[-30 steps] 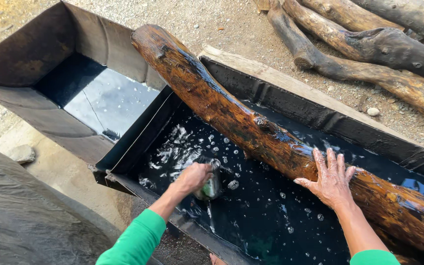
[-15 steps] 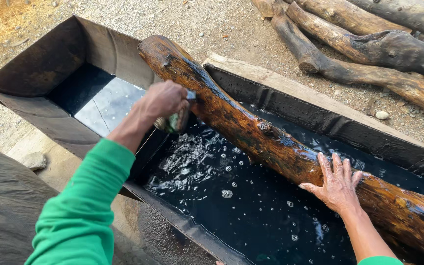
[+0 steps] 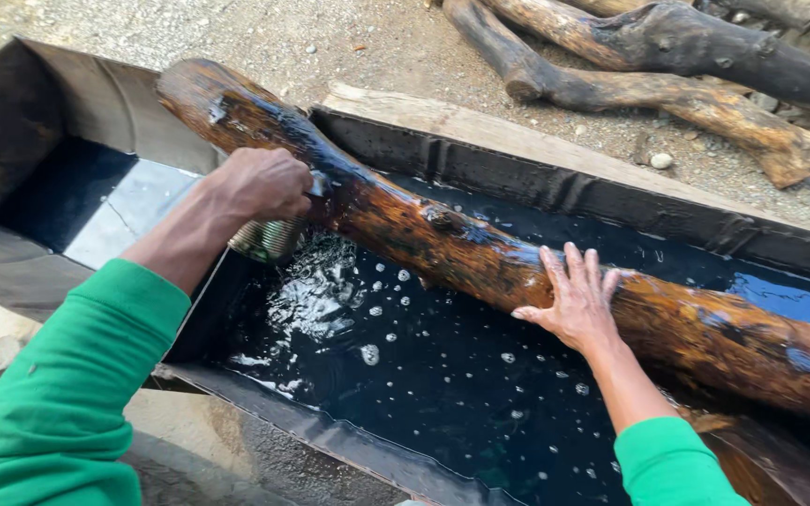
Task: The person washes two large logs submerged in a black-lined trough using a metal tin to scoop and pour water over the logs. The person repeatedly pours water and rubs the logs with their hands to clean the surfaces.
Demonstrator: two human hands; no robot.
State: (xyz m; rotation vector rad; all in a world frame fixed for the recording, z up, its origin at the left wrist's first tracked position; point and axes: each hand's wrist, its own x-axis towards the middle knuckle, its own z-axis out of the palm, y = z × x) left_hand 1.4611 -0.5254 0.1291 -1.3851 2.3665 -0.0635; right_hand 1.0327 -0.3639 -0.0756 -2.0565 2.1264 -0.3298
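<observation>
A long, thick log (image 3: pixel 480 253) lies slantwise along a dark trough (image 3: pixel 611 211) filled with black liquid (image 3: pixel 442 394), its upper end jutting out over the trough's end wall towards a second, shallower metal tray (image 3: pixel 77 197) on the left. The log is wet and glossy, orange-brown with dark streaks. The left hand (image 3: pixel 260 183) is up at the log's near flank, its fingers closed around a small greenish cup-like container (image 3: pixel 264 239) that it holds against the wood; foamy splashes and bubbles sit on the liquid just below it. The right hand (image 3: pixel 574 300) lies flat on the log further down, fingers spread and open, palm pressing on the top of the wood and gripping nothing. Both arms wear green sleeves (image 3: pixel 58 394). Judging from its girth and length, the log is heavy and quite stiff, and it would not be lifted with one hand; the coating makes its surface look slick, so a flat palm seems likely to slide unless it bears straight down. The surest hold appears to be on the upper, rounded side for steadying, or at the raised dry-looking end resting on the trough's wall for turning. The small container is light and easily held in one fist. More dark logs (image 3: pixel 667 56) lie on the gravel ground (image 3: pixel 330 37) beyond the trough.
</observation>
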